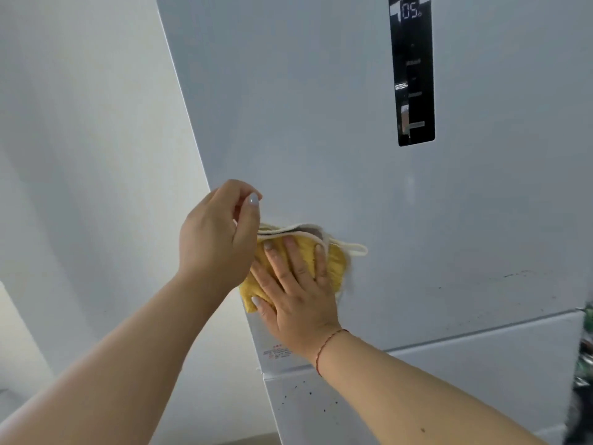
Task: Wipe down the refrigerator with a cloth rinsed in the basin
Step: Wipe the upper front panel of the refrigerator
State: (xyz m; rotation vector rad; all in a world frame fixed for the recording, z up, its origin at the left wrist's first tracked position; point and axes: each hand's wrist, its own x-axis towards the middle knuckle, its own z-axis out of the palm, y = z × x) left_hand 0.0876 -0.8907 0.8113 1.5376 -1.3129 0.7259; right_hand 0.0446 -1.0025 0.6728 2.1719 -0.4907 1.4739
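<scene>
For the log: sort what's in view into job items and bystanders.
Job:
cloth, yellow, pressed flat by the right hand
fridge door
left hand, pinching the cloth's white edge

Not in use:
display on the door
wall
sticker near the door's lower edge

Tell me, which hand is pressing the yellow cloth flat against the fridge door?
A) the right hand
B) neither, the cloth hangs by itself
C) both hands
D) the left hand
A: the right hand lies with straight fingers spread over the yellow cloth on the refrigerator door, while the left hand hovers beside it with curled fingers.
</scene>
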